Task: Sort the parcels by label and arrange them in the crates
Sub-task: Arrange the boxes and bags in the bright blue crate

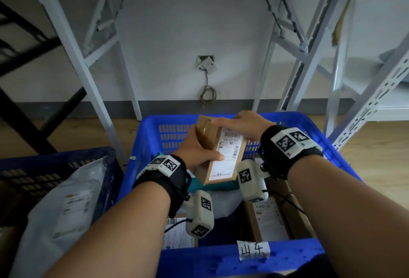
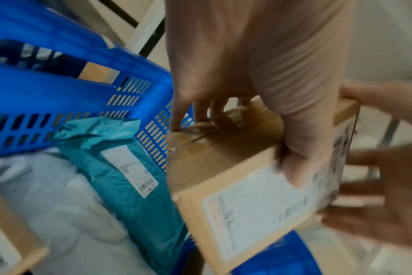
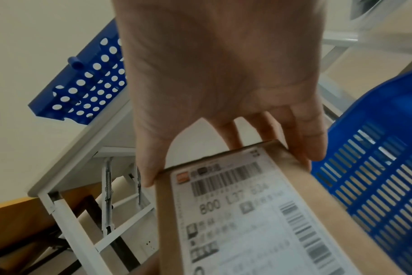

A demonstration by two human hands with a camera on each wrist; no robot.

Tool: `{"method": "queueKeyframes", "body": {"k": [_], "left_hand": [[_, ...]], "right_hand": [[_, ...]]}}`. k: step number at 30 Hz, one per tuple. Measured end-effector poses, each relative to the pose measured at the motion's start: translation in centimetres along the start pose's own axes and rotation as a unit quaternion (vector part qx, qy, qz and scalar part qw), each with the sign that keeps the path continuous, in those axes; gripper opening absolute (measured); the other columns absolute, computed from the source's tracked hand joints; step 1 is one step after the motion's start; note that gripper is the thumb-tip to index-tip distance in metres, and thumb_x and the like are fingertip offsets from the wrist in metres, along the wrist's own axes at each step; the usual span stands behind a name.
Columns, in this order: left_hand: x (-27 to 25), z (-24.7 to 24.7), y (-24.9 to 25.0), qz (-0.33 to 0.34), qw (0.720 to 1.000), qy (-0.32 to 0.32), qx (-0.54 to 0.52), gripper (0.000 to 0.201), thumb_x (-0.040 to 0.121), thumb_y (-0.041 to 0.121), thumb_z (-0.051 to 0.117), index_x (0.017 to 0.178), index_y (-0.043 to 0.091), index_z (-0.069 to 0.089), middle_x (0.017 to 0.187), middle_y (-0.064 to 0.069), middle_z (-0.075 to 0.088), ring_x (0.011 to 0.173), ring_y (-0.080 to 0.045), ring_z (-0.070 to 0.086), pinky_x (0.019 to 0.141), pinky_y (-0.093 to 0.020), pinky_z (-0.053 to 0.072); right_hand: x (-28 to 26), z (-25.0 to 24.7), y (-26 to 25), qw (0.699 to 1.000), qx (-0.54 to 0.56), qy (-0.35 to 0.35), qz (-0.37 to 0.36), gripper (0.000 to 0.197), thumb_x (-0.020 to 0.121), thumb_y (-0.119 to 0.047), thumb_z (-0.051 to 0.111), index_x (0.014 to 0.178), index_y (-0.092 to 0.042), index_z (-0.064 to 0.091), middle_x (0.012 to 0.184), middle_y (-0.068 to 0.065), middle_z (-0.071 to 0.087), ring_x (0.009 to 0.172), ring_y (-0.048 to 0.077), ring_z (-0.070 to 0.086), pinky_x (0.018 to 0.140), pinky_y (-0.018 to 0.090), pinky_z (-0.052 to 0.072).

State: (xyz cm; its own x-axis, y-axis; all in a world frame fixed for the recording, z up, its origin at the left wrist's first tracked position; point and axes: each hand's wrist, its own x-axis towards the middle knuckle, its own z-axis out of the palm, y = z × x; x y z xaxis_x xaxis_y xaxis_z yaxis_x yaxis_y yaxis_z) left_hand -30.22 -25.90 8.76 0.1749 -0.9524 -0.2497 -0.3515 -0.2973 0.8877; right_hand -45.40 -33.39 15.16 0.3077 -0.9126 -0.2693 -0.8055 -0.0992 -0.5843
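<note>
Holding a labelled cardboard parcel (image 1: 221, 151) above the blue crate (image 1: 327, 145).
Left hand (image 1: 197, 147) grips its side; right hand (image 1: 243, 125) pinches its far end.

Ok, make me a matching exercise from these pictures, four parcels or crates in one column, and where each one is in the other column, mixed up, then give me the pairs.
Column one:
1. cardboard box
2. teal mailer bag
3. grey mailer bag
4. handwritten tag

Column two:
A. lying in the dark blue crate on the left
B. stuck on the near rim of the bright blue crate
C. held up by both hands, left hand and right hand
D. lying inside the bright blue crate, by its slotted wall

Pairs: 1-C, 2-D, 3-A, 4-B
</note>
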Motion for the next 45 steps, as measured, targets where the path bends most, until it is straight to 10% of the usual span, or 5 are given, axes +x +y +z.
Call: {"method": "queueKeyframes", "body": {"k": [4,9,15,33,45], "left_hand": [[-0.4,-1.0,-0.2,-0.059,0.993,-0.018,-0.096,0.095,0.042,0.04,0.087,0.126,0.026,0.046,0.119,0.002,0.065,0.109,-0.019,0.061,0.095,-0.042,0.051],[-1.1,-2.2,0.5,-0.062,0.981,-0.071,-0.169,0.061,0.067,0.037,0.079,0.122,0.021,0.057,0.112,-0.007,0.07,0.107,-0.027,0.065,0.096,-0.047,0.051],[-1.5,-2.6,0.2,-0.065,0.969,-0.108,-0.211,0.019,0.089,0.029,0.06,0.101,0.016,0.066,0.087,-0.005,0.075,0.09,-0.023,0.067,0.085,-0.037,0.053],[-0.8,-2.8,-0.4,-0.077,0.971,-0.071,-0.217,0.04,0.082,0.044,0.068,0.113,0.018,0.067,0.108,-0.009,0.072,0.11,-0.029,0.063,0.101,-0.049,0.046],[0.1,-2.6,-0.9,-0.118,0.968,-0.062,-0.214,0.023,0.09,0.036,0.063,0.094,0.014,0.057,0.079,-0.005,0.064,0.079,-0.022,0.062,0.069,-0.034,0.053]], "right_hand": [[-0.6,-0.8,1.9,0.99,0.141,0.02,-0.007,0.081,0.072,-0.075,0.058,0.129,-0.018,0.055,0.121,0.0,0.062,0.107,0.019,0.059,0.082,0.036,0.05],[-1.8,-0.9,3.1,0.936,0.349,-0.047,0.015,0.062,0.071,-0.063,0.068,0.115,-0.02,0.065,0.113,0.007,0.07,0.107,0.026,0.065,0.1,0.048,0.048],[-2.1,1.0,2.7,0.923,0.369,-0.107,0.028,0.043,0.084,-0.045,0.067,0.119,-0.021,0.062,0.114,0.004,0.069,0.109,0.023,0.064,0.097,0.043,0.05],[-0.7,2.0,3.7,0.927,0.345,-0.14,0.053,0.043,0.079,-0.04,0.073,0.117,-0.024,0.061,0.109,0.004,0.071,0.103,0.022,0.066,0.08,0.04,0.056],[-0.2,3.9,6.4,0.928,0.276,-0.235,0.089,0.086,0.059,-0.021,0.09,0.133,-0.029,0.047,0.117,0.005,0.069,0.107,0.028,0.066,0.091,0.053,0.052]]}}
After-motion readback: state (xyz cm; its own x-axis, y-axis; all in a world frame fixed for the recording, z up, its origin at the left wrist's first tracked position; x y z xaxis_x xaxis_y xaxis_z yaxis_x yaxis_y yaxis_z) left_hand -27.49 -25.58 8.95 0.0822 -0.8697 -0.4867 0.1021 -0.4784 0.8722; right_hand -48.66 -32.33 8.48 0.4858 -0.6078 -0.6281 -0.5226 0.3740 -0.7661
